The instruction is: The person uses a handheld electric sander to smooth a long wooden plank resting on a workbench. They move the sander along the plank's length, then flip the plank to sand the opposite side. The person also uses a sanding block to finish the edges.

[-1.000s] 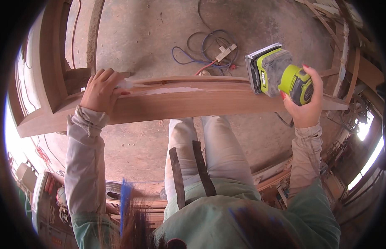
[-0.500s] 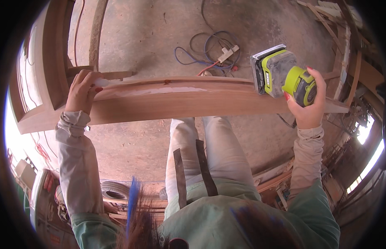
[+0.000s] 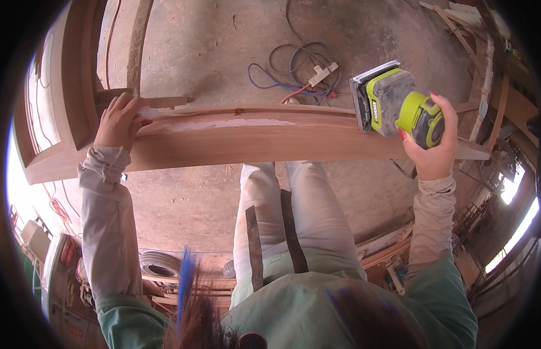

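Observation:
A long curved wooden rail (image 3: 235,149) runs across in front of me, with a pale, whitish streak along its upper face and a small dark reddish mark behind it. At the rail's left end my left hand (image 3: 115,123) is closed on a small white object (image 3: 147,112), too covered by the fingers to name. My right hand (image 3: 433,160) grips a green-and-grey electric sander (image 3: 389,99) by its rounded end. The sander is tilted on its side over the right part of the rail, its flat pad facing left.
Upright wooden frame parts (image 3: 78,75) join the rail at the left. On the concrete floor beyond lie coiled cables and a white power strip (image 3: 322,74). A tyre (image 3: 160,263) rests behind me at the left; timber (image 3: 456,35) leans at the far right.
My left hand has shifted slightly, and less of the white object shows past its fingers. The right hand and sander stay nearly still; the view has moved a little.

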`<state>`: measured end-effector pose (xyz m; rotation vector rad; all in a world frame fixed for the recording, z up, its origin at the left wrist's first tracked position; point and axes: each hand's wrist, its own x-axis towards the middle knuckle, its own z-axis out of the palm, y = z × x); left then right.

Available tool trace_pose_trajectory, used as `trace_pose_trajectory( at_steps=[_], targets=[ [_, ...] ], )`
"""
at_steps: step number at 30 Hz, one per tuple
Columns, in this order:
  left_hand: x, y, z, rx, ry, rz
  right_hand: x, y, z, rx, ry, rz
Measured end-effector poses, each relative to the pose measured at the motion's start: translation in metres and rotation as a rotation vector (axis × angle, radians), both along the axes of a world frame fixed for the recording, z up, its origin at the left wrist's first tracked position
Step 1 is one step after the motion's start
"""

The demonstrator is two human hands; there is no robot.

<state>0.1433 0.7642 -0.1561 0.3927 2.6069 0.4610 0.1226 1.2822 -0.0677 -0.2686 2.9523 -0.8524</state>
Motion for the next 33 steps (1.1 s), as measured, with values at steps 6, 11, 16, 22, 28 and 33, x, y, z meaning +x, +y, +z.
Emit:
trace_pose_trajectory(
  at_steps=[6,11,16,22,28,33],
  targets=[
    [0.0014,0.0002,-0.0008,-0.028,-0.003,-0.005,0.0005,-0.0015,-0.0003,-0.016,-0.017,-0.018],
    [-0.0004,0.0032,0.0027,-0.037,0.002,-0.035,-0.0006,-0.0013,-0.0001,-0.009,-0.021,-0.007],
    [0.0001,0.0036,0.0026,-0.034,0.019,-0.035,0.0011,0.0040,0.0014,0.030,-0.095,0.010],
    [0.0005,0.0034,0.0021,-0.022,0.033,-0.040,-0.0003,0.0046,0.0006,0.043,-0.072,0.037],
    [0.0016,0.0031,0.0012,-0.028,0.043,-0.039,0.0000,0.0047,-0.0008,0.035,-0.083,0.023],
    [0.0019,0.0033,0.0013,0.001,0.054,-0.041,0.0006,0.0044,-0.0018,0.041,-0.082,0.021]
  ],
)
